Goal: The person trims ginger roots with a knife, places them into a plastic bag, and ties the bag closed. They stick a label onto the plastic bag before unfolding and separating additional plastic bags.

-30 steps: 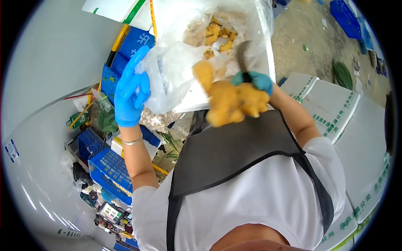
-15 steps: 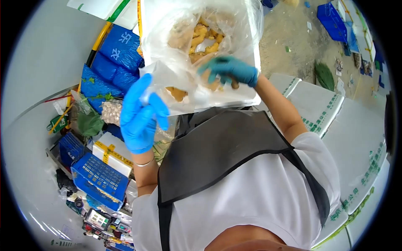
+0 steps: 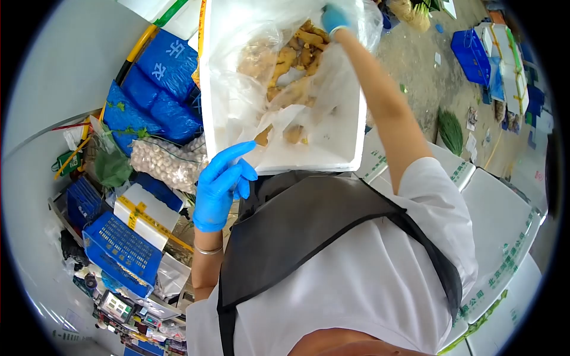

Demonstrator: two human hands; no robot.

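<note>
A white foam box (image 3: 354,142) stands in front of me, lined with clear plastic (image 3: 257,60). Pieces of ginger (image 3: 285,59) lie inside, some showing through the plastic. My left hand (image 3: 221,187), in a blue glove, is at the box's near left corner, its fingers apart and nothing in them. At the far right of the box, beside the plastic, is my right hand (image 3: 335,19) in a teal glove. It is blurred, and its fingers and anything in them cannot be made out.
Blue wrapped bundles (image 3: 155,89) and a bag of garlic-like bulbs (image 3: 166,161) are left of the box. Blue crates (image 3: 123,249) sit lower left. White boxes (image 3: 496,216) with green print line the right. Green stalks (image 3: 450,132) lie on the floor.
My right hand went from holding ginger and a curved blade, to low over the box, then to its far right. The ginger and blade left that hand. My left hand released the plastic and moved nearer me.
</note>
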